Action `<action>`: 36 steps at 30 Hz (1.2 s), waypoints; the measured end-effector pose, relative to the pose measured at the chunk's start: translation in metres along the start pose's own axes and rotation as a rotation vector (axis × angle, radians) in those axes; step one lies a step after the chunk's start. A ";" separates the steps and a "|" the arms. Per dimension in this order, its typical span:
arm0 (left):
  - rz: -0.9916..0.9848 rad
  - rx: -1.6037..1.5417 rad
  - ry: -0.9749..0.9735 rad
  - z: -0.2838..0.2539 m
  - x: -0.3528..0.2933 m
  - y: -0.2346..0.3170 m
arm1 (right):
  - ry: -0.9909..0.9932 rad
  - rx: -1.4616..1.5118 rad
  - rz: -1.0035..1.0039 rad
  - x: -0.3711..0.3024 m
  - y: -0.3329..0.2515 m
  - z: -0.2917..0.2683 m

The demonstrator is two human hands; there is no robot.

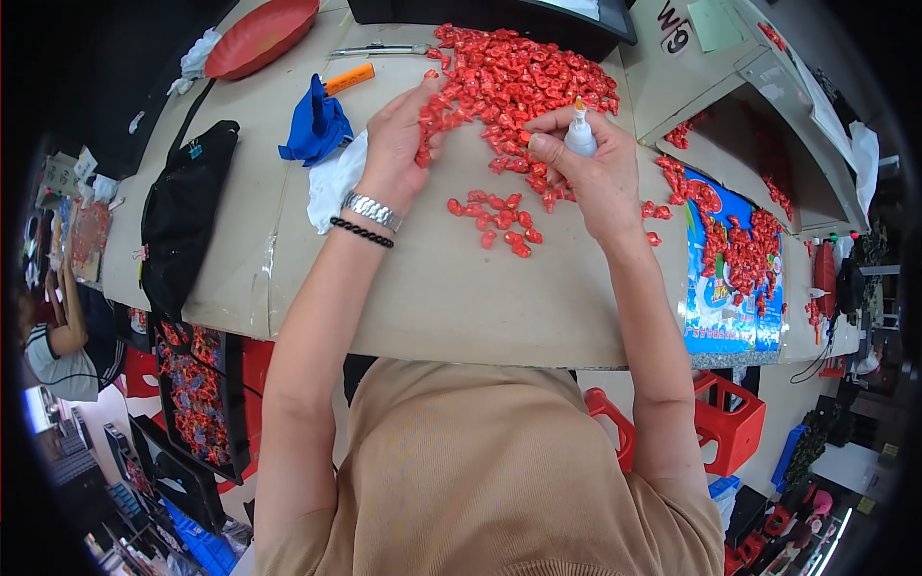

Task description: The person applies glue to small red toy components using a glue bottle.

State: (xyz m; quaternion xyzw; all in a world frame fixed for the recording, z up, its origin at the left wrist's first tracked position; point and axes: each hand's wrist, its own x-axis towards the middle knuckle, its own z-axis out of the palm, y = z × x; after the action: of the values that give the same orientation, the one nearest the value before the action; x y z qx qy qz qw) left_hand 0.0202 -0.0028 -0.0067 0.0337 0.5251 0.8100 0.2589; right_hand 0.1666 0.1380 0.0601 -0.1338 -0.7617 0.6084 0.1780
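Observation:
A big heap of small glossy red pieces with gold-coloured specks (528, 82) lies on the table at the far middle. At its left edge my left hand (396, 144) is curled around several of these red pieces (437, 120). My right hand (607, 178), just right of the heap's near end, grips a small white squeeze bottle (580, 136) upright, its orange-brown tip pointing up. The thumb and forefinger of that hand meet at a red piece; whether they pinch it I cannot tell. Between and nearer than both hands sits a small loose cluster of red pieces (496, 221).
Left of my left hand are a blue cloth (317, 125), white tissue (336, 182), an orange tube (349, 79) and a black bag (192, 206). A red dish (261, 38) and metal tweezers (382, 50) lie farther off. At right, a box (691, 82) stands beside a blue printed sheet (715, 312) bearing more red pieces.

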 end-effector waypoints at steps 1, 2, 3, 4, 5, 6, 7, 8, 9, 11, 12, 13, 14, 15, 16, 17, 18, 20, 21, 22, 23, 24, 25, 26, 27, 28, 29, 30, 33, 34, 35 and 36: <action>-0.130 -0.368 -0.080 -0.005 0.000 -0.001 | 0.002 0.043 0.034 0.001 0.004 0.002; -0.203 -0.553 -0.173 -0.010 0.000 -0.004 | 0.003 0.086 0.068 0.001 0.007 0.003; -0.204 -0.552 -0.172 -0.011 -0.004 -0.005 | 0.003 0.088 0.069 0.001 0.010 0.004; -0.255 -0.701 -0.250 -0.012 -0.008 -0.007 | 0.003 0.124 0.091 0.001 0.012 0.005; -0.306 -0.849 -0.328 -0.013 -0.010 -0.009 | 0.004 0.160 0.114 0.001 0.015 0.007; -0.345 -0.881 -0.411 -0.012 -0.013 -0.007 | 0.004 0.160 0.117 0.001 0.019 0.008; -0.347 -0.881 -0.409 -0.011 -0.015 -0.007 | 0.003 0.192 0.096 0.002 0.025 0.009; -0.369 -0.880 -0.399 -0.008 -0.019 -0.007 | 0.003 0.223 0.076 0.002 0.029 0.010; -0.393 -0.880 -0.388 -0.005 -0.023 -0.006 | 0.005 0.223 0.080 0.002 0.030 0.011; -0.408 -0.868 -0.392 -0.004 -0.028 -0.007 | -0.025 0.240 0.077 0.001 0.032 0.012; -0.397 -0.807 -0.369 0.000 -0.033 -0.004 | -0.021 0.239 0.084 0.000 0.032 0.013; -0.386 -0.745 -0.347 0.002 -0.036 -0.004 | -0.021 0.254 0.106 0.000 0.032 0.013; -0.394 -0.747 -0.345 0.000 -0.036 -0.007 | -0.021 0.269 0.128 -0.001 0.031 0.014; -0.389 -0.721 -0.364 -0.003 -0.035 -0.009 | -0.019 0.267 0.134 -0.001 0.031 0.012; -0.384 -0.695 -0.383 -0.005 -0.033 -0.012 | -0.048 0.286 0.151 -0.002 0.031 0.009; -0.388 -0.698 -0.379 -0.006 -0.032 -0.014 | -0.078 0.305 0.167 -0.002 0.032 0.007; -0.378 -0.740 -0.425 -0.007 -0.031 -0.016 | -0.079 0.305 0.173 -0.002 0.032 0.007; -0.369 -0.783 -0.465 -0.008 -0.029 -0.018 | -0.076 0.269 0.177 -0.001 0.033 0.007; -0.380 -0.750 -0.444 -0.008 -0.027 -0.018 | -0.075 0.270 0.182 -0.002 0.035 0.007; -0.390 -0.716 -0.422 -0.007 -0.027 -0.017 | -0.076 0.288 0.172 -0.002 0.036 0.007; -0.393 -0.715 -0.419 -0.005 -0.028 -0.016 | -0.077 0.307 0.161 -0.002 0.038 0.007; -0.319 -0.576 -0.320 -0.002 -0.032 -0.013 | -0.076 0.309 0.165 -0.002 0.039 0.007; -0.246 -0.435 -0.222 0.001 -0.034 -0.010 | -0.074 0.318 0.144 -0.002 0.040 0.007; -0.249 -0.434 -0.221 0.002 -0.034 -0.009 | -0.072 0.326 0.123 -0.002 0.041 0.007; -0.187 -0.354 -0.166 0.004 -0.034 -0.007 | -0.072 0.328 0.125 -0.002 0.041 0.008; -0.125 -0.274 -0.112 0.004 -0.035 -0.006 | -0.036 0.309 0.092 -0.003 0.042 0.011; -0.127 -0.273 -0.111 0.004 -0.034 -0.006 | 0.000 0.289 0.058 -0.003 0.042 0.013; -0.100 -0.230 -0.090 0.004 -0.034 -0.006 | -0.001 0.291 0.059 -0.004 0.043 0.015; -0.043 -0.135 -0.044 0.007 -0.035 -0.005 | 0.027 0.299 0.048 -0.004 0.043 0.015; -0.012 -0.084 -0.019 0.009 -0.036 -0.005 | -0.029 0.299 0.047 -0.004 0.044 0.011; -0.012 -0.083 -0.019 0.008 -0.035 -0.005 | -0.086 0.300 0.045 -0.004 0.044 0.010; 0.020 -0.080 -0.028 0.009 -0.034 -0.006 | -0.086 0.300 0.045 -0.005 0.044 0.009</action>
State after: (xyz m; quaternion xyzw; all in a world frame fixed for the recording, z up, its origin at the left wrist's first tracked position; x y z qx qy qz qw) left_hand 0.0547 -0.0093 -0.0003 0.0400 0.4883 0.8323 0.2592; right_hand 0.1661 0.1377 0.0153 -0.0966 -0.6661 0.7243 0.1497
